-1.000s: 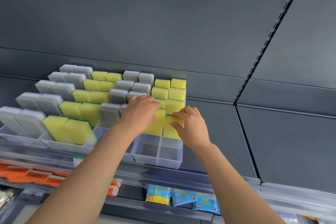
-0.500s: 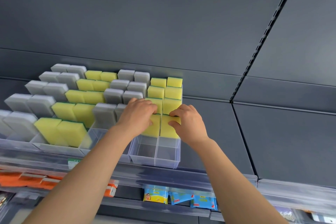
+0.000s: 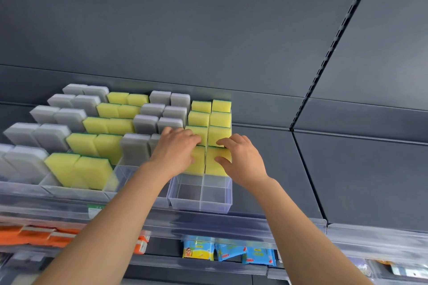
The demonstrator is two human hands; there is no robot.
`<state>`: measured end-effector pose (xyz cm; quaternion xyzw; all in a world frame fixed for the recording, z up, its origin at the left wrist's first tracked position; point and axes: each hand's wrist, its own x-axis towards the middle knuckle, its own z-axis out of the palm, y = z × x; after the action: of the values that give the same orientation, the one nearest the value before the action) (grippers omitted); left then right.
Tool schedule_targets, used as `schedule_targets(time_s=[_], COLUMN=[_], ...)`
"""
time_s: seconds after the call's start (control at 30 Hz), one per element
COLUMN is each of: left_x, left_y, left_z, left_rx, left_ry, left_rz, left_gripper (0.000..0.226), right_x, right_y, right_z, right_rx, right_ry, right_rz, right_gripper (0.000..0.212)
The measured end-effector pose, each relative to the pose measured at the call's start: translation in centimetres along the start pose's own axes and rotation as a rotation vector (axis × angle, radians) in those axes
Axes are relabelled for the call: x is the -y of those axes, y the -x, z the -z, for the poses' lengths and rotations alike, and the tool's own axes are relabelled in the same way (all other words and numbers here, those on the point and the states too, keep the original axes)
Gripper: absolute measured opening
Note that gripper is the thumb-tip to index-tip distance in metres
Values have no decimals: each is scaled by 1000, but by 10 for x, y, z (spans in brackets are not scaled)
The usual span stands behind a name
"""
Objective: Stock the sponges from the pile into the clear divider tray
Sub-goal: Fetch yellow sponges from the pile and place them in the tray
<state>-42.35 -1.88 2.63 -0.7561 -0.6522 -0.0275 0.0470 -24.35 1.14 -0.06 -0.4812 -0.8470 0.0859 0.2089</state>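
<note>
Here left hand [image 3: 173, 152], right hand [image 3: 243, 159] pinch blocky yellow foam sponges [image 3: 215, 169].

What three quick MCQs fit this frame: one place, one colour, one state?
1. In the rightmost clear tray, where are the empty compartments?
A) back, by the wall
B) front, nearest the camera
C) middle

2. What colour are the sponges in that tray?
A) grey
B) orange
C) yellow

3. What are the left hand and right hand doing?
A) each gripping one of the front yellow sponges
B) hanging free
C) lying flat on the back wall

Key:
1 B: the two front cells show only bare plastic.
2 C: both of its columns are yellow.
3 A: fingers curl over each sponge's top edge.
</note>
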Motion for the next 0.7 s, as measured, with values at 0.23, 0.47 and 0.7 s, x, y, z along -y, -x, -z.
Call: schedule_targets(time_s=[0.23, 0.47, 0.7], left_x=[0, -37, -116], left_y=[4, -4, -22], left_z=[8, 8, 0], left_rx=[-45, -205, -224], left_ry=[72, 168, 153], left_rz=[-32, -178, -376], left_gripper=[45, 34, 39], right_x=[2, -23, -75], right_y=[12, 43, 98], right_z=[10, 26, 51], right_rx=[-6, -100, -78], right_ry=[8, 107, 235], right_rz=[-57, -217, -424], right_gripper=[54, 53, 49])
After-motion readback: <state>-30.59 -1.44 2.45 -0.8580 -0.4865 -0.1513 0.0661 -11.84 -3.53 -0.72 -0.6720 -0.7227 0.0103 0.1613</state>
